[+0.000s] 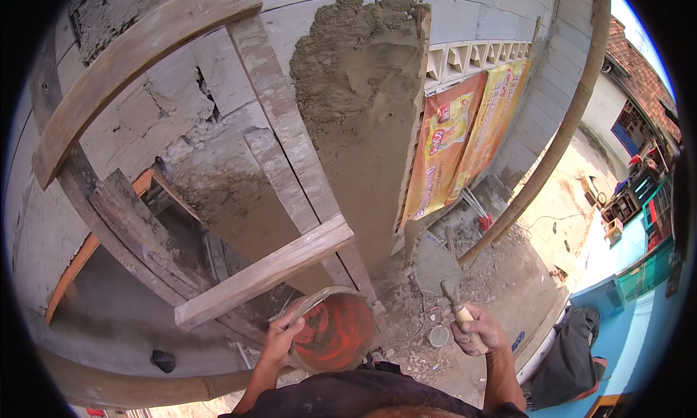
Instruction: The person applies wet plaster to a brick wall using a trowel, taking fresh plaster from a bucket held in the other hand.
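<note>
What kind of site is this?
Likely an outdoor building site, seen from up on scaffolding: fresh mortar patch on a block wall, wooden scaffold planks, left hand on an orange bucket, right hand gripping a trowel.

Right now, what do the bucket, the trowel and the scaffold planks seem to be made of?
The bucket looks like orange plastic, smooth, smeared with grey mortar. The trowel seems to have a flat grey metal blade and a pale handle, probably wood, in the right hand. The scaffold planks look like rough, weathered, unpainted timber with visible grain.
</note>
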